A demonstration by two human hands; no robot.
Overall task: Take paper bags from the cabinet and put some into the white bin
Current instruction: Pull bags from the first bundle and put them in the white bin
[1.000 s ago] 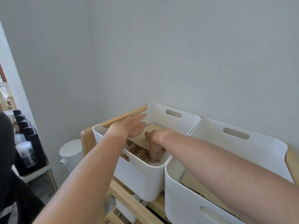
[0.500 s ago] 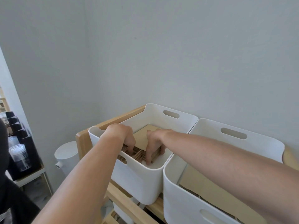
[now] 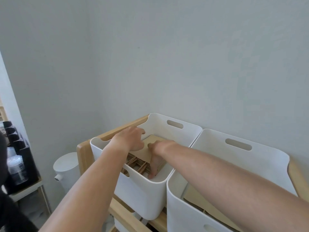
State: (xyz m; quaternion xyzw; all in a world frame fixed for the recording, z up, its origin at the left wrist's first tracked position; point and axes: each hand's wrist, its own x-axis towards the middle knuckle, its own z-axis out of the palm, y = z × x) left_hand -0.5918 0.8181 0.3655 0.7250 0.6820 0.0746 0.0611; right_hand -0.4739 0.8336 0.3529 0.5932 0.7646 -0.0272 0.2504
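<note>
A white bin (image 3: 140, 193) with cut-out handles stands on top of a wooden shelf unit. Inside it lies a stack of brown paper bags (image 3: 147, 152) with twisted handles showing at the near end. My left hand (image 3: 132, 138) lies flat on the top bag, fingers pointing to the far wall of the bin. My right hand (image 3: 156, 162) reaches down along the right side of the stack, fingertips near the bin's floor, fingers against the bags' edge.
A second white bin (image 3: 184, 210) stands to the right, touching the first, with brown paper bags (image 3: 199, 200) lying in it. The wooden shelf frame (image 3: 82, 151) sits in a wall corner. A white kettle-like vessel (image 3: 66, 166) and a black rack with clear cups (image 3: 16, 168) are at left.
My left hand rose out of the bin's near side and now lies flat on the top bag. My right hand stays down at the stack's right edge.
</note>
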